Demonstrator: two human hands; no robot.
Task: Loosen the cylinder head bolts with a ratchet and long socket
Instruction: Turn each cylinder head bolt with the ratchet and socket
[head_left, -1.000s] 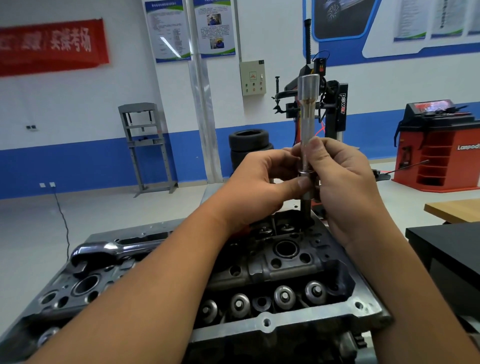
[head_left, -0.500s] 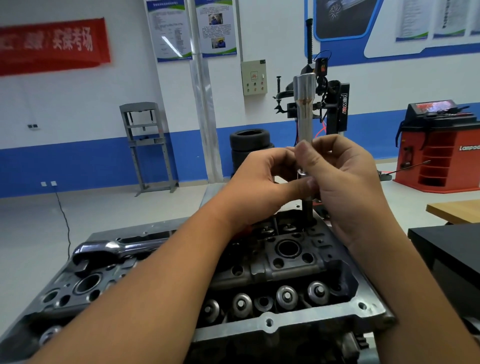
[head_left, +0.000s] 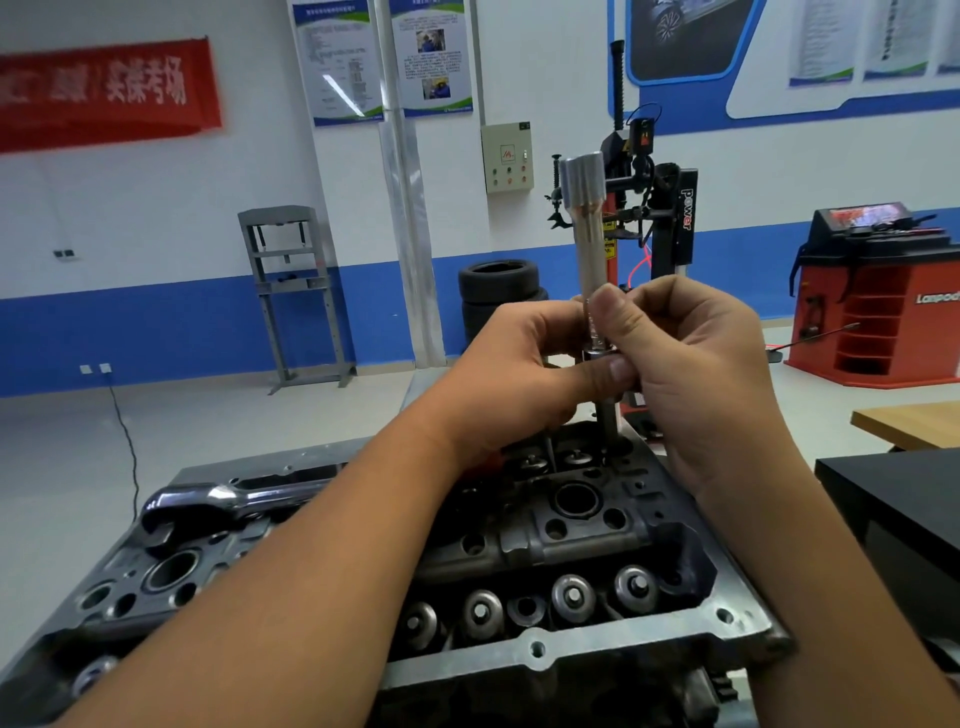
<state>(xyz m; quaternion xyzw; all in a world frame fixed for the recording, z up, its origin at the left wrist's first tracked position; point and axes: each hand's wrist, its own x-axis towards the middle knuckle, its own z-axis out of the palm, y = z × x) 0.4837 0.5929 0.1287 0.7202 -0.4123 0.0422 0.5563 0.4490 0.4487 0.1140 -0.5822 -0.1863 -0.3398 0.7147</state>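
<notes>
long socket (head_left: 590, 244): satin steel | ratchet (head_left: 218, 500): glossy chrome | cylinder head (head_left: 561, 525): matt metal

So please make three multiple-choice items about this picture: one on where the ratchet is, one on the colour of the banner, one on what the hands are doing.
1. Where is the ratchet?
A. lying on the cylinder head, at its left
B. on the floor
C. fitted on top of the socket

2. What colour is the banner?
A. green
B. red
C. yellow

3. What are the hands doing?
A. both rest flat
B. one holds the ratchet
C. both pinch the socket

Key: 1 A, it lies across the head's left part, untouched. 2 B, red with pale characters. 3 C, left hand and right hand close their fingers round the upright shaft.
</notes>
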